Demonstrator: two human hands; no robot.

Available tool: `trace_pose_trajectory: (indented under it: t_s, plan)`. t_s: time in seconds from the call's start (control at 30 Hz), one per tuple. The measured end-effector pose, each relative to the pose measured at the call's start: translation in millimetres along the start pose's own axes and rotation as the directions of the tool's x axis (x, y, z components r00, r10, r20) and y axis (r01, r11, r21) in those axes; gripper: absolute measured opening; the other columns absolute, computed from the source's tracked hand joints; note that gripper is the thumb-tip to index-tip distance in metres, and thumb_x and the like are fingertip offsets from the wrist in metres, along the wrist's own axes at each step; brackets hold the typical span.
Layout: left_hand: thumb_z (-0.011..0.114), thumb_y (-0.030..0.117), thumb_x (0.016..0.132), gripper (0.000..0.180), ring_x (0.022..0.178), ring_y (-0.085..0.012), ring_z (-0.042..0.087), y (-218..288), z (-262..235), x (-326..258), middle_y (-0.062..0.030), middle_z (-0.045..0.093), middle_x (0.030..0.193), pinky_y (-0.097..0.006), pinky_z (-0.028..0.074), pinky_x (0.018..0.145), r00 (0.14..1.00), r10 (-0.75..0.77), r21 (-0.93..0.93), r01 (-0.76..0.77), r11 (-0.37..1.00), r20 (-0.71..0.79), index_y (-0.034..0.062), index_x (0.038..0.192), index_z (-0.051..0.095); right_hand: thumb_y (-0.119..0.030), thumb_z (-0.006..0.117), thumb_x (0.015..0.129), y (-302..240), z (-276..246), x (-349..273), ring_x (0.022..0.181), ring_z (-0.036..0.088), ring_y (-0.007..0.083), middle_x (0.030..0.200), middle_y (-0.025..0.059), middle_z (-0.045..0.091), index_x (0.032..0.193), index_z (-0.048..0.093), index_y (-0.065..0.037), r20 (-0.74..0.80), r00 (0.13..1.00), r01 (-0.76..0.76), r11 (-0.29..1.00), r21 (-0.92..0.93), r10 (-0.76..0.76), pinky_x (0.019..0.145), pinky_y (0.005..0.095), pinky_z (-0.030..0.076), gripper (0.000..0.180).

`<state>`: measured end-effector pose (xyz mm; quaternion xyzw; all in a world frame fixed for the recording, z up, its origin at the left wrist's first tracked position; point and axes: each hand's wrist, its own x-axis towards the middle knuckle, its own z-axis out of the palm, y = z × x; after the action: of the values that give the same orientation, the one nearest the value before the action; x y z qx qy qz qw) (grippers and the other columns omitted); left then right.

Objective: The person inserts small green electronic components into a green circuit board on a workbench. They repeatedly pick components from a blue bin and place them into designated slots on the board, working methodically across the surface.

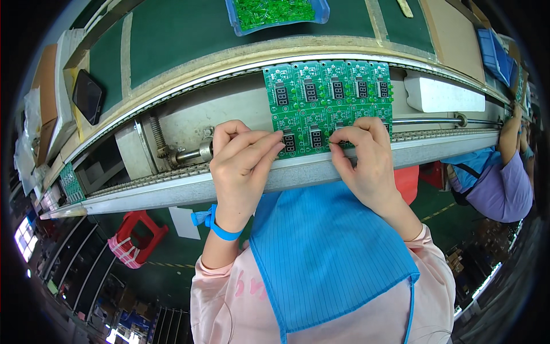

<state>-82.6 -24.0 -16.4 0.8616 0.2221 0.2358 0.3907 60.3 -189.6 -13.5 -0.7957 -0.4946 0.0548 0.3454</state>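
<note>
A green circuit board panel (330,109) lies across the conveyor rails in front of me, made up of several joined boards with black digit displays and small green LEDs. My left hand (243,163) is at the panel's near left corner, its thumb and fingertips pinched together beside a digit display (289,143). Over the near row, farther right, my right hand (368,163) has thumb and index finger bent into a pinch close to another display (316,139). Whatever sits between the fingertips of either hand is too small or hidden to make out.
Beyond the conveyor stands a blue bin (234,17) of loose green LEDs (274,12). A black phone (88,96) rests at the left. White foam (444,93) lies right of the panel, and another board (71,183) sits down the line. At right is another person (501,189).
</note>
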Motion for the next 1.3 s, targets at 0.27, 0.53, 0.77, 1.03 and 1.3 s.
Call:
trace_pose_trajectory:
  t_s: [0.27,0.53,0.77,1.03,1.3]
  plan:
    - [0.076,-0.003,0.074,0.022,0.086,-0.0243,0.053,3,-2,-1,-0.0051,0.072,0.088,-0.033,0.047,0.075,0.999,-0.041,-0.02,0.041,0.999,0.015,0.0038,0.095,0.076,0.004,0.073,0.072,-1,-2,3,0.083,0.056,0.0286,0.087,0.0105,0.056,0.102,0.064,-0.005,0.017,1.0,-0.009,1.0,0.006,0.009,0.073,0.0389,0.045,0.033]
    - [0.073,-0.003,0.078,0.017,0.09,-0.0223,0.053,5,-3,1,-0.0048,0.071,0.091,-0.031,0.045,0.079,0.998,-0.059,-0.026,0.06,0.998,0.03,0.004,0.094,0.076,0.004,0.072,0.071,-3,-3,4,0.082,0.056,0.0278,0.085,0.0101,0.057,0.101,0.064,-0.005,0.051,0.999,-0.012,1.0,0.003,0.011,0.071,0.0388,0.045,0.032]
    - [0.073,-0.004,0.077,0.018,0.09,-0.0221,0.053,6,-2,0,-0.0044,0.07,0.09,-0.032,0.045,0.079,0.998,-0.065,-0.022,0.065,0.998,0.027,0.0038,0.093,0.075,0.005,0.07,0.07,-5,-2,4,0.083,0.056,0.0269,0.085,0.0091,0.058,0.101,0.064,-0.004,0.034,0.999,-0.012,1.0,-0.015,0.013,0.071,0.0384,0.045,0.033]
    - [0.073,-0.008,0.076,0.018,0.092,-0.0213,0.053,6,-3,-1,-0.0057,0.07,0.092,-0.031,0.045,0.081,0.994,-0.101,-0.153,0.106,0.982,0.044,0.0016,0.092,0.075,-0.005,0.063,0.073,-17,-5,15,0.084,0.056,0.0248,0.081,0.0066,0.06,0.101,0.062,-0.004,0.087,0.994,0.079,0.98,-0.18,-0.065,0.071,0.0373,0.046,0.028]
    - [0.072,-0.012,0.074,0.019,0.095,-0.0215,0.053,3,-4,-1,-0.0071,0.07,0.093,-0.032,0.045,0.082,0.993,-0.109,-0.265,0.115,0.957,0.037,-0.0013,0.09,0.074,-0.003,0.063,0.077,-21,-13,20,0.087,0.057,0.0291,0.083,0.01,0.063,0.101,0.062,-0.004,0.166,0.98,-0.104,0.993,-0.059,0.112,0.076,0.0377,0.047,0.024]
